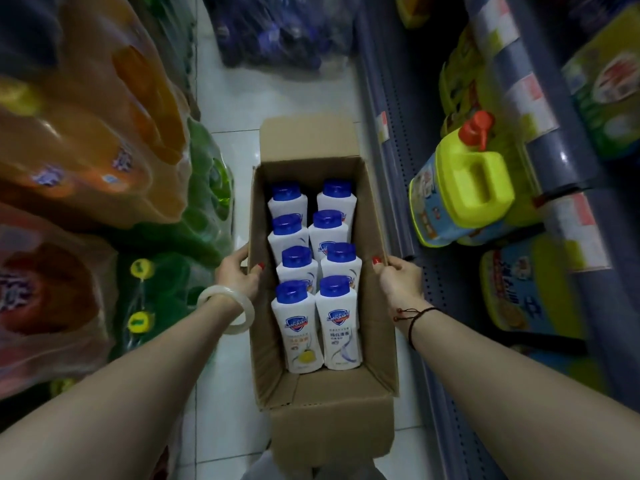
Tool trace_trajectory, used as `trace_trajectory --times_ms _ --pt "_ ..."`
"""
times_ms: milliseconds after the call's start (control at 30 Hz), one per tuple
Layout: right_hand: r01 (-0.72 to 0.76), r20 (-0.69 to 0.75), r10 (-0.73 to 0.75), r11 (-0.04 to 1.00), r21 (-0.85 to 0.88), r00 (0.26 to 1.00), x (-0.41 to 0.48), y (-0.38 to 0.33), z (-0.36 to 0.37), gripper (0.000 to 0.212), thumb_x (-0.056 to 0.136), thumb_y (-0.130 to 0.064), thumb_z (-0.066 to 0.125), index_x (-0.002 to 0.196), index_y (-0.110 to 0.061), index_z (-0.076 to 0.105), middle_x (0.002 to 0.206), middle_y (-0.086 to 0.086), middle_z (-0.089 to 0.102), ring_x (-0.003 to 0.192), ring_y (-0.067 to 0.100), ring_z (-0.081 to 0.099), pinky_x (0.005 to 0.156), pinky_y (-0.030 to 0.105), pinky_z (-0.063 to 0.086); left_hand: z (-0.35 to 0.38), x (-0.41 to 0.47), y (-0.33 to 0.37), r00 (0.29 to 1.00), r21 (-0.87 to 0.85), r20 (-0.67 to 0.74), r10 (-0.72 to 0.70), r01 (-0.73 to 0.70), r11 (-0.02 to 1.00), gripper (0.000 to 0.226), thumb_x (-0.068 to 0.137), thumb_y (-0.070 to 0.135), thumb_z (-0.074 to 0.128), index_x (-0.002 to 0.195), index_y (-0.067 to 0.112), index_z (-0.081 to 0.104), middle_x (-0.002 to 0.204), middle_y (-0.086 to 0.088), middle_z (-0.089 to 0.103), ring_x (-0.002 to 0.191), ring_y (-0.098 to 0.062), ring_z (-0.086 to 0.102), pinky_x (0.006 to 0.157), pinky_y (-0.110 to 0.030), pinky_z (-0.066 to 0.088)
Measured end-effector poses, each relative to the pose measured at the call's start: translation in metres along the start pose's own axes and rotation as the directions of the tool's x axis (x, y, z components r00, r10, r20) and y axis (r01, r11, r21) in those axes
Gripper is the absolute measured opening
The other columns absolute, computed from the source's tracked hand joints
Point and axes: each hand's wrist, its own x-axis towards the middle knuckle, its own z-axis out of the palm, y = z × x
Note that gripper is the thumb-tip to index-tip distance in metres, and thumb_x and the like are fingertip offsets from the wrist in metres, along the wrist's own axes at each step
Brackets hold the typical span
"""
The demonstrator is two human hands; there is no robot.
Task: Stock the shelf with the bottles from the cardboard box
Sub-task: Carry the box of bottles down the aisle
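Observation:
An open cardboard box (375, 216) is held over the white floor in the aisle. Inside stand several white bottles (341, 323) with blue caps, in two rows. My left hand (239, 273) grips the box's left wall, thumb over the rim. On the opposite wall, my right hand (400, 280) holds the rim the same way. The grey shelf (391, 161) runs along the right of the box.
Yellow-green jugs (474, 188) with red caps stand on the right shelf, with more below. Orange and green wrapped packs (86, 133) are stacked on the left. A dark purple bag (277, 32) lies on the floor ahead. The white tiled floor (235, 109) forms a narrow aisle.

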Motion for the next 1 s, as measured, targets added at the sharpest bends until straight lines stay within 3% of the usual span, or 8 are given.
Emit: trace_trajectory --times_ms 67,200,300,533,667,800,867,1000 --pt "0.000 0.006 0.000 1.000 0.018 1.000 0.009 0.006 0.006 0.024 0.089 -0.013 0.060 0.111 -0.006 0.068 0.090 0.002 0.064 0.074 0.012 0.058 0.071 0.027 0.047 0.006 0.009 -0.003 1.000 0.012 -0.002 0.001 -0.001 1.000 0.043 0.091 0.009 0.053 0.133 0.017 0.050 0.123 -0.009 0.062 0.101 -0.026 0.061 0.091 -0.043 0.051" --pt "-0.007 0.013 0.007 1.000 0.014 1.000 0.026 0.013 0.015 0.025 0.088 -0.017 0.061 0.109 -0.005 0.068 0.087 0.003 0.066 0.087 0.021 0.062 0.084 0.035 0.052 0.013 0.026 -0.006 1.000 0.014 -0.003 0.015 -0.015 1.000 0.041 0.091 0.009 0.052 0.131 0.020 0.052 0.111 -0.009 0.065 0.090 -0.023 0.060 0.084 -0.037 0.051" --pt "0.002 0.023 -0.002 1.000 0.000 1.000 0.036 0.013 0.019 0.024 0.089 -0.017 0.061 0.107 -0.005 0.068 0.085 0.003 0.065 0.086 0.020 0.061 0.077 0.031 0.049 0.015 0.037 -0.007 1.000 0.015 0.003 0.027 -0.027 1.000 0.041 0.090 0.010 0.053 0.130 0.020 0.053 0.098 -0.007 0.064 0.085 -0.023 0.060 0.080 -0.034 0.051" --pt "0.013 0.067 -0.012 1.000 -0.001 0.998 0.031 0.018 0.025 0.036 0.087 -0.020 0.064 0.122 -0.010 0.061 0.113 0.006 0.068 0.100 0.020 0.064 0.091 0.039 0.053 0.015 0.037 -0.011 0.999 -0.038 0.047 0.012 -0.011 0.999 0.047 0.089 0.012 0.057 0.134 0.023 0.049 0.110 -0.010 0.066 0.090 -0.023 0.061 0.079 -0.036 0.052" --pt "0.021 0.169 -0.020 1.000 -0.003 0.985 0.022 0.007 0.017 0.061 0.082 -0.020 0.070 0.137 -0.007 0.045 0.138 0.011 0.052 0.124 0.023 0.052 0.099 0.029 0.040 0.006 0.030 -0.007 0.995 -0.129 0.022 -0.094 0.096 0.987 0.060 0.081 0.018 0.069 0.136 0.016 0.046 0.129 -0.014 0.058 0.113 -0.031 0.058 0.094 -0.044 0.050" --pt "0.076 0.189 -0.057 0.993 -0.094 0.980 0.008 -0.013 -0.006 0.066 0.080 -0.025 0.072 0.137 -0.006 0.046 0.140 0.013 0.050 0.127 0.022 0.048 0.095 0.026 0.038 -0.010 0.013 0.003 0.993 -0.227 -0.040 -0.111 0.099 0.969 0.060 0.072 0.022 0.078 0.127 0.014 0.054 0.119 -0.009 0.061 0.105 -0.021 0.057 0.095 -0.046 0.050" --pt "0.131 0.189 -0.105 0.982 -0.135 0.976 -0.003 -0.023 -0.012 0.062 0.079 -0.025 0.073 0.134 -0.007 0.049 0.135 0.011 0.054 0.118 0.017 0.052 0.092 0.026 0.040 -0.014 0.004 0.011 0.995 -0.258 -0.044 -0.093 0.079 0.963 0.057 0.071 0.021 0.078 0.123 0.014 0.056 0.107 -0.005 0.062 0.099 -0.018 0.058 0.089 -0.041 0.053" --pt "0.200 0.310 -0.148 0.969 -0.143 0.939 -0.023 -0.036 -0.008 0.056 0.080 -0.018 0.072 0.131 -0.006 0.051 0.127 0.007 0.058 0.105 0.008 0.051 0.081 0.018 0.043 -0.007 -0.013 0.027 0.994 -0.353 0.069 -0.082 0.101 0.930 0.048 0.075 0.009 0.074 0.119 0.008 0.055 0.084 0.001 0.064 0.077 -0.008 0.062 0.057 -0.019 0.052"
